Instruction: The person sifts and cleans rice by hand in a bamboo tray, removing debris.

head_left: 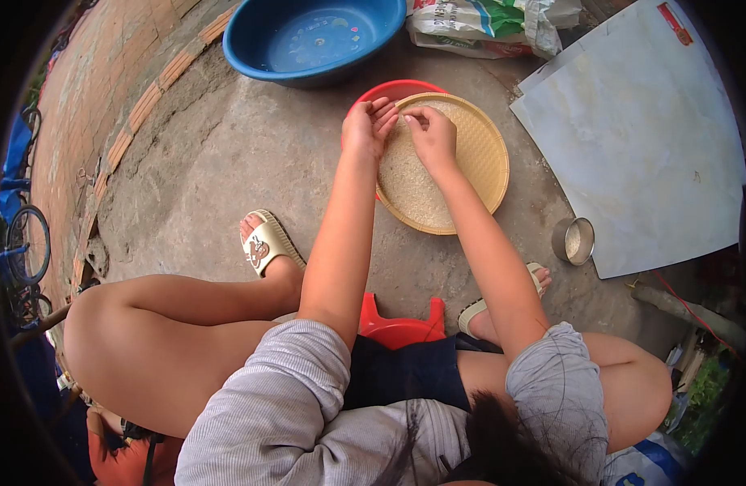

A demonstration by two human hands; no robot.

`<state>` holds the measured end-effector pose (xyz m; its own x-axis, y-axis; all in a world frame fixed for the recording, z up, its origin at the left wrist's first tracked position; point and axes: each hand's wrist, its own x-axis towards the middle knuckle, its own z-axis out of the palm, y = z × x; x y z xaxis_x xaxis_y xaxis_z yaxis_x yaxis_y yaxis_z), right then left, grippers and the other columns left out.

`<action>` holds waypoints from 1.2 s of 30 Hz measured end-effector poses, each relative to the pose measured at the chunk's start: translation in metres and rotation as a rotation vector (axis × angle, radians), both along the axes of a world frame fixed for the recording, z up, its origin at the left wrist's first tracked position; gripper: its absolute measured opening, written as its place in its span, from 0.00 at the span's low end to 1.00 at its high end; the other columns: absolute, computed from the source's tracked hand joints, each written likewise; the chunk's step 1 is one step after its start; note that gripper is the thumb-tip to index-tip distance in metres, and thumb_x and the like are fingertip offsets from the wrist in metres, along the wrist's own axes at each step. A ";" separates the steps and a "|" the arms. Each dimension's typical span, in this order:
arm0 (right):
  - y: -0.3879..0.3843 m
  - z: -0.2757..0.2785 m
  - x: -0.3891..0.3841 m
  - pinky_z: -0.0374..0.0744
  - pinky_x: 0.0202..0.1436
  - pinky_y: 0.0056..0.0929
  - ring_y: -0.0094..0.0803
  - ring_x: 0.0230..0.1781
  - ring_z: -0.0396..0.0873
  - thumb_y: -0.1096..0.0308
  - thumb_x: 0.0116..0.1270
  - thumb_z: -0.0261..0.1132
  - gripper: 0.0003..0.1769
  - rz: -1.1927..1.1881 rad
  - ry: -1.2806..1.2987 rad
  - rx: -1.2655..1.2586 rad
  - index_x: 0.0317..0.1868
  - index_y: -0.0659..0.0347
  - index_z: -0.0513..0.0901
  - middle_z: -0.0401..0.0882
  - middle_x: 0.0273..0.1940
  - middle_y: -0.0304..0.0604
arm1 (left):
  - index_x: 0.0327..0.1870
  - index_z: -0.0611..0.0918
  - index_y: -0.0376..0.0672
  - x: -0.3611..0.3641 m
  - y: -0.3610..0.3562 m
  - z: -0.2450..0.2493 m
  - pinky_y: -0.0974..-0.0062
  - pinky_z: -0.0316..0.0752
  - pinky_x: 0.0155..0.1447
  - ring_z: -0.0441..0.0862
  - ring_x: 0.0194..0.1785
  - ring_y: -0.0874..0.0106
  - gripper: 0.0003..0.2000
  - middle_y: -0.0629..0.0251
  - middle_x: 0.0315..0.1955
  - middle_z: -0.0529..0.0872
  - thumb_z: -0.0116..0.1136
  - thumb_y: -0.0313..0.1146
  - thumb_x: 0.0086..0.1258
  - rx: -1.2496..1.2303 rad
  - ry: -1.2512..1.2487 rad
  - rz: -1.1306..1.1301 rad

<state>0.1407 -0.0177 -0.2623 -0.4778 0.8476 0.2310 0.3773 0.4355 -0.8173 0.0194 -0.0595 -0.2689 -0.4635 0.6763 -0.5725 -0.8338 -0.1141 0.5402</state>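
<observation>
A round woven winnowing tray holds a layer of pale grains that look like rice. Under its far left side shows the rim of a red basin. My left hand is over the tray's left edge, palm turned up and fingers apart. Close beside it, above the grains, my right hand has thumb and forefinger pinched together near the left fingertips. Whatever is in that pinch is too small to make out.
A blue tub stands at the back, beside a printed sack. A large pale board lies to the right, with a metal cup of grains near its edge. A red stool is below me.
</observation>
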 end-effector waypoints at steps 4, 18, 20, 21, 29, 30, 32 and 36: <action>-0.014 0.009 -0.007 0.79 0.41 0.28 0.31 0.33 0.83 0.73 0.59 0.65 0.05 -0.014 0.305 -0.307 0.36 0.61 0.85 0.84 0.33 0.46 | 0.47 0.77 0.30 0.023 0.011 0.007 0.64 0.78 0.54 0.80 0.48 0.60 0.16 0.50 0.44 0.82 0.37 0.32 0.73 0.126 -0.054 -0.057; 0.037 0.046 0.029 0.75 0.58 0.35 0.35 0.50 0.76 0.61 0.73 0.43 0.18 -0.164 1.138 -1.261 0.47 0.65 0.74 0.76 0.48 0.48 | 0.42 0.79 0.28 0.104 0.009 0.107 0.71 0.77 0.53 0.82 0.44 0.66 0.14 0.53 0.40 0.83 0.46 0.33 0.72 0.292 0.250 -0.070; 0.036 0.081 0.034 0.74 0.61 0.34 0.38 0.53 0.75 0.62 0.73 0.41 0.19 -0.128 1.087 -1.308 0.47 0.68 0.74 0.76 0.51 0.51 | 0.38 0.82 0.33 0.112 0.018 0.108 0.80 0.77 0.45 0.82 0.39 0.74 0.13 0.60 0.35 0.84 0.49 0.34 0.71 0.273 0.588 -0.163; 0.037 0.100 0.036 0.73 0.61 0.34 0.39 0.54 0.75 0.63 0.73 0.42 0.19 -0.170 1.047 -1.302 0.48 0.70 0.73 0.76 0.51 0.52 | 0.41 0.82 0.33 0.113 0.027 0.104 0.80 0.74 0.49 0.81 0.42 0.74 0.12 0.62 0.35 0.84 0.48 0.32 0.72 0.244 0.852 -0.205; 0.024 0.130 0.053 0.78 0.55 0.34 0.38 0.48 0.78 0.70 0.69 0.42 0.15 0.128 1.313 -1.139 0.43 0.69 0.75 0.78 0.46 0.55 | 0.60 0.75 0.35 0.126 0.020 0.169 0.78 0.62 0.62 0.76 0.49 0.74 0.23 0.59 0.53 0.80 0.36 0.44 0.79 0.456 1.334 -0.349; 0.025 0.122 0.053 0.78 0.56 0.34 0.39 0.49 0.78 0.70 0.69 0.42 0.16 0.144 1.322 -1.129 0.44 0.69 0.75 0.78 0.46 0.55 | 0.63 0.72 0.35 0.123 0.020 0.171 0.76 0.59 0.66 0.73 0.58 0.70 0.24 0.56 0.59 0.76 0.34 0.45 0.79 0.422 1.227 -0.429; 0.031 0.114 0.063 0.80 0.54 0.39 0.44 0.46 0.79 0.68 0.71 0.40 0.18 0.134 1.223 -0.956 0.44 0.72 0.74 0.77 0.44 0.55 | 0.62 0.72 0.32 0.122 0.019 0.177 0.73 0.57 0.70 0.67 0.67 0.66 0.25 0.52 0.61 0.74 0.36 0.45 0.79 0.509 1.048 -0.400; 0.059 0.087 0.111 0.82 0.36 0.32 0.36 0.29 0.77 0.67 0.71 0.39 0.18 -0.543 1.503 -1.338 0.37 0.68 0.74 0.77 0.29 0.45 | 0.61 0.72 0.30 0.100 0.028 0.160 0.68 0.56 0.72 0.67 0.67 0.62 0.24 0.49 0.60 0.74 0.38 0.43 0.78 0.458 1.112 -0.362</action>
<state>0.2519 0.0412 -0.1756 -0.2488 0.7435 -0.6208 -0.8723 -0.4505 -0.1899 0.1199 -0.0316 -0.1085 -0.2906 0.8985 0.3289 0.0241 -0.3367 0.9413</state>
